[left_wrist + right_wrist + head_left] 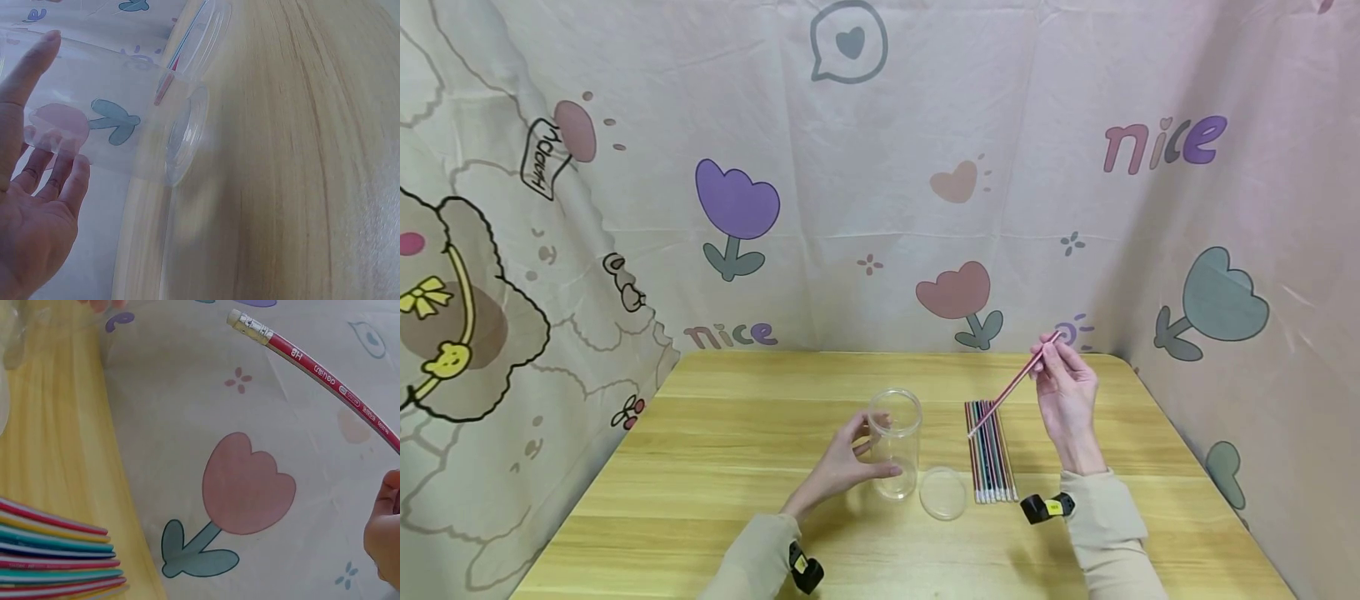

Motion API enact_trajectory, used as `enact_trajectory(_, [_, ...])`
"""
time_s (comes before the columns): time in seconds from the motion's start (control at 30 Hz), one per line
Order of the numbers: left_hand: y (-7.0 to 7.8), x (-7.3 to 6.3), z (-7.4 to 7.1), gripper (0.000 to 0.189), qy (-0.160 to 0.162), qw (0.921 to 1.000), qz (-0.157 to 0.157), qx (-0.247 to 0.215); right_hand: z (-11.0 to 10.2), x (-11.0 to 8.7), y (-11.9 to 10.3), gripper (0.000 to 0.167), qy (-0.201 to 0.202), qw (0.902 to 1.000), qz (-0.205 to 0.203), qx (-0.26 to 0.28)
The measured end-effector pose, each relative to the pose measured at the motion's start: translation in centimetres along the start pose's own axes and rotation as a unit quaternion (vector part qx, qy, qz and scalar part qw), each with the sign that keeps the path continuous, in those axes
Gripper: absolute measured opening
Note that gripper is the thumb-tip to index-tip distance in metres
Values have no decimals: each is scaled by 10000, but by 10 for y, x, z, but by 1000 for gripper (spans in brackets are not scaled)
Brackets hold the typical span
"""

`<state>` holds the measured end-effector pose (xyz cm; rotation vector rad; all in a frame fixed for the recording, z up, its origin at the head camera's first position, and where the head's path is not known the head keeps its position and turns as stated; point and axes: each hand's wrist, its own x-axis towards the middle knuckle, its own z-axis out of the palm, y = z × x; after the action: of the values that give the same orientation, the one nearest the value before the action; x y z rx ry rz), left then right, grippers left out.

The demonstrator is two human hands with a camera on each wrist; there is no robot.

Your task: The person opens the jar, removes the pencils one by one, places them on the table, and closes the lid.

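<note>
A tall clear plastic jar (901, 450) stands upright on the table with its open mouth up. My left hand (841, 465) holds it from the left side, thumb and fingers on either side of the wall, as the jar (106, 119) in the left wrist view also shows. Raised above the table on the right, my right hand (1066, 392) pinches a red pencil (1017, 383) near one end. The pencil slants down to the left, its eraser end (250, 326) away from the hand. Below it lies a row of several coloured pencils (992, 458), side by side.
A round clear lid (943, 493) lies flat between the jar and the pencil row. The wooden table (722, 467) meets a printed cloth backdrop (850, 167) at the back and sides. Both sleeves carry a black wrist camera.
</note>
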<state>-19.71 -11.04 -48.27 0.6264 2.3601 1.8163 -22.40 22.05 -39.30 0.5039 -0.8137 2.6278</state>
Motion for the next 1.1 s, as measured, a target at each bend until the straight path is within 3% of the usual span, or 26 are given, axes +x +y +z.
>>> enact_trajectory(0.33, [1, 0, -1, 76, -27, 10000, 55, -30, -10, 1, 5, 19, 305, 9956, 61, -887])
enact_trajectory(0.53, [1, 0, -1, 75, -31, 10000, 44, -12, -20, 3, 9, 19, 418, 9852, 318, -1632])
enact_trajectory(0.67, [1, 0, -1, 76, -38, 10000, 59, 3, -25, 5, 11, 20, 423, 9732, 545, -2192])
enact_trajectory(0.9, [1, 0, -1, 77, -41, 10000, 73, -10, -35, 9, 16, 25, 240, 9398, 842, -3303])
enact_trajectory(1.1, [0, 0, -1, 78, -40, 10000, 88, 17, -45, 11, 17, 21, 29, 9204, 1136, -3741])
